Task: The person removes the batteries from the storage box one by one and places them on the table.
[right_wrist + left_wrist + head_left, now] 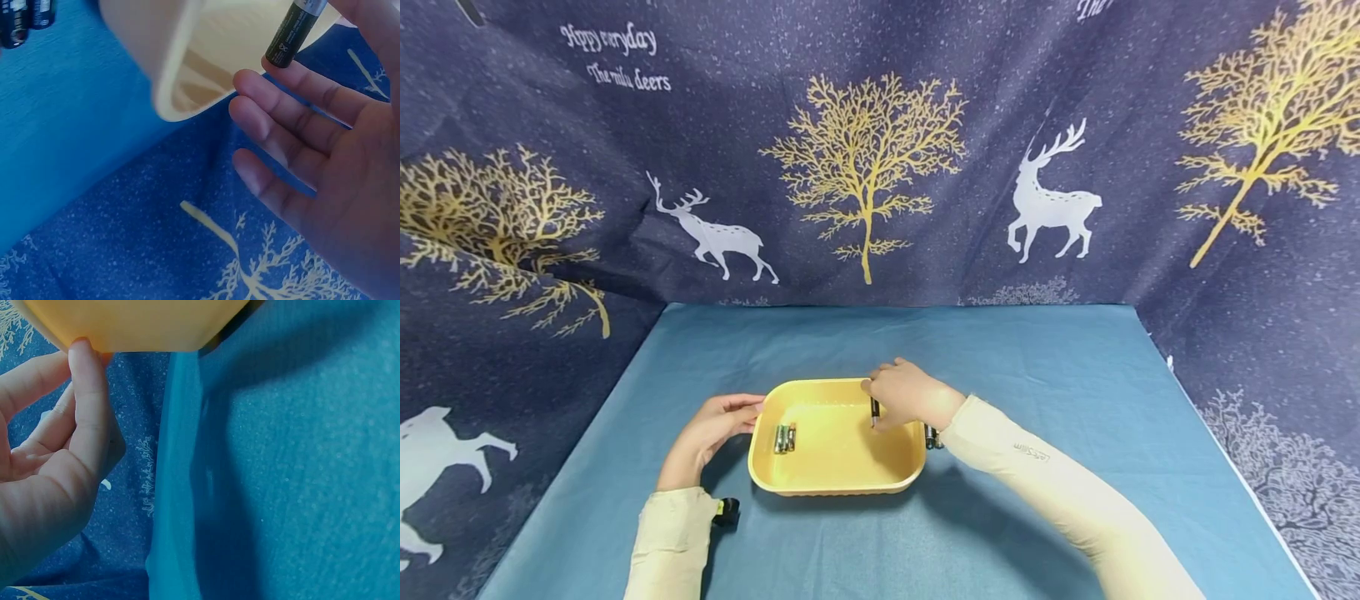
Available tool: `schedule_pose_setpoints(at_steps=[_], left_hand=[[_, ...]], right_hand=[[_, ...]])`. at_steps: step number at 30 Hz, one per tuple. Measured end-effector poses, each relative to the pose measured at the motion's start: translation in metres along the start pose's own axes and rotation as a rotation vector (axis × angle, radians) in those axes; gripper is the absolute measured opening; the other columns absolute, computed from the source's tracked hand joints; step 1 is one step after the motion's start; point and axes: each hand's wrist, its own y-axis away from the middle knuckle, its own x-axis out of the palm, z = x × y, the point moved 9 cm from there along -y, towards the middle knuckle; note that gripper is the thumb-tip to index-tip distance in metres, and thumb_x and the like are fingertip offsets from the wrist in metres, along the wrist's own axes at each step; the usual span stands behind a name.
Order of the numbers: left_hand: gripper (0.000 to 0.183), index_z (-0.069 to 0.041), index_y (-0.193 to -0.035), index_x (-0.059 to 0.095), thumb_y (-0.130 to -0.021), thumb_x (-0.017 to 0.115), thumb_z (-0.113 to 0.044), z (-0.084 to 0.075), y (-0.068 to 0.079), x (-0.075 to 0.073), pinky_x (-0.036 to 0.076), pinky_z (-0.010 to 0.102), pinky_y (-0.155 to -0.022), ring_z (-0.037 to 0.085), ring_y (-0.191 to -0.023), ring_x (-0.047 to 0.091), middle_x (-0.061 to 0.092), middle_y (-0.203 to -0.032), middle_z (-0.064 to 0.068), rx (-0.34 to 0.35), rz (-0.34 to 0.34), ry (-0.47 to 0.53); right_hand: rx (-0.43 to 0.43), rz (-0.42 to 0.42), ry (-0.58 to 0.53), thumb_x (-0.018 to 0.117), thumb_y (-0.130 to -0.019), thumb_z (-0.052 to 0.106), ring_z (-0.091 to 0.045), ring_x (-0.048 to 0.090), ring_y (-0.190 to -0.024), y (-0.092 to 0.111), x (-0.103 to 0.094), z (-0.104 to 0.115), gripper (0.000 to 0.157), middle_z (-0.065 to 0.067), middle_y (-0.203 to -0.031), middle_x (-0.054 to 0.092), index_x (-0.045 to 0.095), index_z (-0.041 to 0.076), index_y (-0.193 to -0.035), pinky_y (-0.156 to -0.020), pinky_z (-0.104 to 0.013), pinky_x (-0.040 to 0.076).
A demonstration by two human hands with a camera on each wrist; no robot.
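Note:
A yellow plastic basket sits in front of me on the blue cloth. My left hand holds its left rim, the thumb and fingertips right at the edge in the left wrist view. Over the right part of the basket, my right hand pinches a black battery that points downward. The lower fingers of that hand are spread apart in the right wrist view. Inside the basket, several green and gold batteries lie side by side near the left wall.
Beside the basket's right wall lie more black batteries, partly behind the right forearm. A black device is strapped at my left wrist. Dark fabric with deer and trees hangs behind and beside the blue tablecloth.

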Motion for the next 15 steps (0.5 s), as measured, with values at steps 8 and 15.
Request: schedule_pose_setpoints(at_steps=[8, 15], left_hand=[[0.040, 0.014, -0.123, 0.057, -0.094, 0.063, -0.012, 0.003, 0.000, -0.002, 0.056, 0.029, -0.075, 0.013, -0.079, 0.066, 0.070, -0.099, 0.006, -0.006, -0.013, -0.008], [0.043, 0.012, -0.125, 0.056, -0.094, 0.065, -0.017, 0.005, -0.002, -0.002, 0.056, 0.030, -0.076, 0.014, -0.082, 0.066, 0.069, -0.104, 0.008, 0.000, -0.010, -0.018]], right_hand=[[0.033, 0.004, -0.020, 0.076, -0.078, 0.049, -0.021, 0.056, -0.109, 0.015, 0.000, -0.010, 0.061, -0.002, -0.117, 0.064, 0.062, 0.012, -0.124, -0.097, -0.043, 0.042], [0.045, -0.024, -0.049, 0.076, -0.077, 0.050, -0.022, 0.056, -0.110, 0.027, -0.007, -0.021, 0.065, -0.004, -0.120, 0.063, 0.061, 0.010, -0.127, -0.092, -0.040, 0.043]])
